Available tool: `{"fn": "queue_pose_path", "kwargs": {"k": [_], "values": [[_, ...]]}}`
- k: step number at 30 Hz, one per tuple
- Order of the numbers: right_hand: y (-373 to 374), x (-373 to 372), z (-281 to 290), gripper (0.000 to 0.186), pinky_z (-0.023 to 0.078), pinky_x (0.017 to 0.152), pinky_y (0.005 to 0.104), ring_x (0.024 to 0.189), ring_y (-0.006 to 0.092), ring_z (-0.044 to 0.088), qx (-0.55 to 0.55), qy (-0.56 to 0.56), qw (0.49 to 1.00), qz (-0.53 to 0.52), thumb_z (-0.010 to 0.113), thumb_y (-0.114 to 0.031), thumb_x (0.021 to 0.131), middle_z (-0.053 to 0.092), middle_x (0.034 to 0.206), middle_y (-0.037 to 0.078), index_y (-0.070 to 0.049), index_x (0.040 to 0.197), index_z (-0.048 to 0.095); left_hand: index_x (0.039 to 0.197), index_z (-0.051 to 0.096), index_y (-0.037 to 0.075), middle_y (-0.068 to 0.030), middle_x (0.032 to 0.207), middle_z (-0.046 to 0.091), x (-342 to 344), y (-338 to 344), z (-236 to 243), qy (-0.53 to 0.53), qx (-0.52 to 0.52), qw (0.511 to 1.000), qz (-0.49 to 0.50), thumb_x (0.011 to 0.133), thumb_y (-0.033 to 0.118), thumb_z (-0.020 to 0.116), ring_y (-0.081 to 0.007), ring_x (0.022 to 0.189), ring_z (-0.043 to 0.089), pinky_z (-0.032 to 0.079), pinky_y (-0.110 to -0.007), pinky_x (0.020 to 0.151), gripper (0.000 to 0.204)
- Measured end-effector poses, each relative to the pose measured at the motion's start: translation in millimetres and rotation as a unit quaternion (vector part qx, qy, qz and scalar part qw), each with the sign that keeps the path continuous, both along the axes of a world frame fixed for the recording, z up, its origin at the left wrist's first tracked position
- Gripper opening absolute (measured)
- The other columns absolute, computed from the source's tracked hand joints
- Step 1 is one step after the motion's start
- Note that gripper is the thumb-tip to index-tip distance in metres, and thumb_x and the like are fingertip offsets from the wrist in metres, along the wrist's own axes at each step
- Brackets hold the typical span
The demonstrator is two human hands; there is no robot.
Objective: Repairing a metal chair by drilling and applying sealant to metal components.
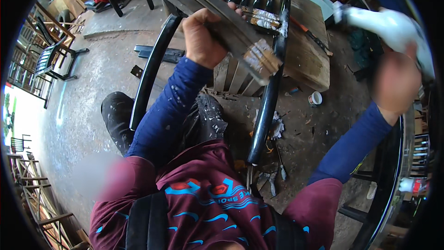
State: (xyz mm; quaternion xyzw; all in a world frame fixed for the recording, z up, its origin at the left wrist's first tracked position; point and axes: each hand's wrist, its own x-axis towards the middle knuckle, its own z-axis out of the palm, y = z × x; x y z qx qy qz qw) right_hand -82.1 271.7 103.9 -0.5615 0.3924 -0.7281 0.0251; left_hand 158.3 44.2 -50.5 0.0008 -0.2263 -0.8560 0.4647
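My left hand [203, 37] is closed around a long grey-brown wooden board [231, 32] with grooves along it, held slantwise over a chair. White and tan smears cover the board's lower end. Under it is the glossy black chair [267, 115], with slats at the top and a curved leg running down toward me. A similar whitish smear [266, 20] lies on the chair's crosspiece. Off to the right, my right hand [395, 83] grips a white bottle [384, 23] with a narrow tip pointing left; both are partly blurred by motion.
A wooden block bench [310, 60] stands beneath the chair, with an orange-handled tool [300, 25] on it. A small white cup [315, 98] and a screwdriver [283, 171] lie on the floor. Black chairs [48, 60] line the left, and a black frame [384, 176] stands at right.
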Motion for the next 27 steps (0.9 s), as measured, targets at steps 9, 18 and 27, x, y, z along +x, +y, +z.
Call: {"fn": "queue_pose_path", "kwargs": {"k": [9,18,27], "values": [[-55,1,-32,0.051,0.049,0.108,0.0400,0.121,0.0237,0.063,0.044,-0.059,0.996,-0.040,0.077,-0.012,0.094,0.066,0.132,0.011,0.001,0.139,0.057,0.103,0.060,-0.002,-0.0150,0.098,0.068,-33,21,17,0.029,0.045,0.998,-0.016,0.073,0.006,0.051,-0.0333,0.092,0.066,0.055,-0.050,0.095,0.032],[-69,17,-46,0.040,0.051,0.106,0.0382,0.115,0.0221,0.066,0.001,-0.067,0.997,-0.025,0.077,-0.006,0.093,0.070,0.124,0.009,-0.001,0.130,0.065,0.105,0.059,-0.001,-0.0148,0.100,0.067,-36,27,22,0.044,0.016,0.999,0.008,0.073,0.007,0.050,-0.0323,0.094,0.066,0.055,-0.051,0.095,0.034],[-50,28,-30,0.044,0.052,0.103,0.0435,0.115,0.0267,0.067,0.088,-0.085,0.992,0.015,0.074,-0.016,0.097,0.066,0.131,0.015,0.002,0.134,0.060,0.110,0.056,-0.005,-0.0211,0.103,0.065,-26,3,-4,0.087,0.036,0.996,0.004,0.071,0.007,0.053,-0.0370,0.100,0.064,0.052,-0.057,0.105,0.042]]}}
